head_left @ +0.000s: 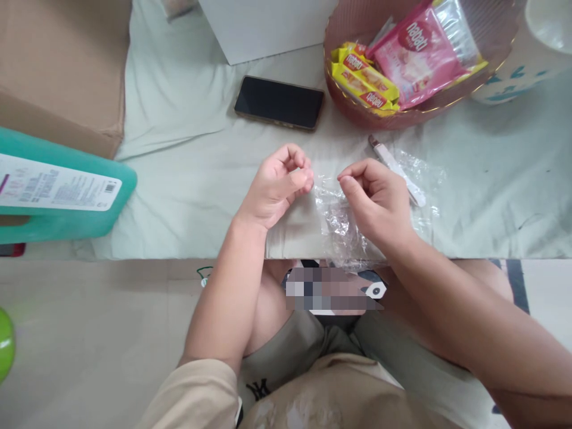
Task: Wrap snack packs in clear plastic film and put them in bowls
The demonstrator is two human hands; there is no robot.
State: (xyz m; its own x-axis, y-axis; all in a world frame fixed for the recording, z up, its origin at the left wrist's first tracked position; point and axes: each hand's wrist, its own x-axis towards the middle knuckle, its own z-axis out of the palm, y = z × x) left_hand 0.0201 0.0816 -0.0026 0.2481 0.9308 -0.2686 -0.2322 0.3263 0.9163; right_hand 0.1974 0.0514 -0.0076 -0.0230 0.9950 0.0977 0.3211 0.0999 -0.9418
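Note:
My left hand [286,182] is held over the cloth-covered table edge, thumb pressed against the curled fingers. Opposite it, a short gap away, my right hand [375,196] pinches thumb and forefinger together. Whatever either pinch holds, if anything, is too small or clear to make out. Crumpled clear plastic film [337,223] lies between the hands and partly under the right one, drooping at the table edge. I cannot tell whether the fingers touch it. Just beyond my right hand rests a slim white tool with a brown tip [393,164], with more clear film beside it.
A black phone [279,102] lies face up beyond my hands. Behind it stands a white box [268,27]. A pink gold-rimmed bowl [339,101] holds snack packets, beside a white patterned container [513,74]. At left are a cardboard box [67,71] and a green jug [114,202].

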